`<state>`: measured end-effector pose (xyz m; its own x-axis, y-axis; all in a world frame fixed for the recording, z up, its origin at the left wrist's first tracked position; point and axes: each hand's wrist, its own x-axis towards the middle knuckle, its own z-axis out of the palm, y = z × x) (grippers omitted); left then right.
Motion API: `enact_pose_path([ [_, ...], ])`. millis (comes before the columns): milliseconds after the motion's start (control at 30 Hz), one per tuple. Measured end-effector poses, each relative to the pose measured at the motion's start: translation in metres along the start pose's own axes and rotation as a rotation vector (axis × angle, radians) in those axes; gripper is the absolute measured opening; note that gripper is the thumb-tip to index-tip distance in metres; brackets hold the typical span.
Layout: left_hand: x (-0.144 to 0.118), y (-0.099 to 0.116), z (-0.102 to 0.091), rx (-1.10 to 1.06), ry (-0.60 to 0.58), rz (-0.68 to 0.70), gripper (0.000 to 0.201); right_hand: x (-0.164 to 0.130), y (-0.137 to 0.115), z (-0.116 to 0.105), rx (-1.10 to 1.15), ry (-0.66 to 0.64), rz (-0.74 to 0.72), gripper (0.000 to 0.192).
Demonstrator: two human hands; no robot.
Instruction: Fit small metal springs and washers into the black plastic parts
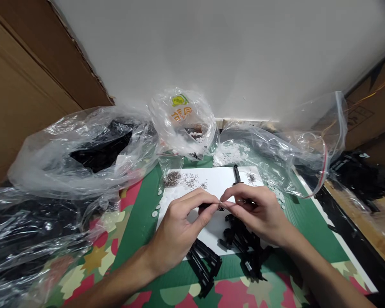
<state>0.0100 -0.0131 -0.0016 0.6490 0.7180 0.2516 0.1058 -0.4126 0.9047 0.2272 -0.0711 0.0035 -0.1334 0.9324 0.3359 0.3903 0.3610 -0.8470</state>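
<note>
While the two hands met over the middle of a white sheet (211,182), the left hand (179,229) pinched a small black part (208,206) between thumb and forefinger, its other fingers curled under. The right hand (258,214) closed its fingertips on the same part from the other side, so that both hands held it just above the paper; the part was too small and too covered to make out its shape.

Below the hands, a heap of black plastic pieces (244,244) lay partly on the sheet and partly on the green mat (141,209), with a few longer black pieces (203,265) just beside the left wrist. At the far edge of the sheet lay two little piles of tiny metal bits (179,179), one to the left and a smaller one to the right, and a single black piece (236,173) stood between them. Small white discs (155,211) were scattered along the left edge of the sheet and near its right corner.

Farther out, clear plastic bags ringed the work area: a big one on the left with black parts (83,149), a printed one at the centre (182,124), and one on the right holding white discs (276,149). Brown cardboard (25,85) rose at the left.
</note>
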Motion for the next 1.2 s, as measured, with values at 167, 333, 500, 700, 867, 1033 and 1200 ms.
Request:
enact_pose_path([
  [167, -0.003, 0.000, 0.002, -0.134, -0.010, -0.074, 0.013, -0.002, -0.001, 0.001, 0.025, 0.081, -0.042, 0.007],
  [333, -0.002, 0.000, 0.003, -0.611, 0.020, -0.214, 0.026, -0.003, -0.007, 0.000, 0.040, 0.208, -0.022, 0.006],
  [500, 0.002, 0.004, 0.005, -0.988, -0.074, -0.339, 0.018, -0.007, -0.015, 0.005, 0.067, 0.203, 0.036, 0.006],
  [700, -0.003, 0.001, 0.010, -1.021, -0.051, -0.361, 0.025, -0.008, -0.022, 0.020, 0.116, 0.164, 0.126, 0.007],
  [867, -0.004, 0.002, 0.010, -1.049, -0.106, -0.383, 0.032, -0.003, -0.025, 0.022, 0.120, 0.187, 0.166, 0.013],
  [1033, -0.003, 0.002, 0.010, -1.015, -0.101, -0.407, 0.034, -0.004, -0.024, 0.018, 0.195, 0.113, 0.205, 0.017],
  [1200, -0.003, -0.001, 0.012, -0.927, -0.123, -0.398, 0.036, -0.004, -0.025, 0.016, 0.178, 0.053, 0.235, 0.019],
])
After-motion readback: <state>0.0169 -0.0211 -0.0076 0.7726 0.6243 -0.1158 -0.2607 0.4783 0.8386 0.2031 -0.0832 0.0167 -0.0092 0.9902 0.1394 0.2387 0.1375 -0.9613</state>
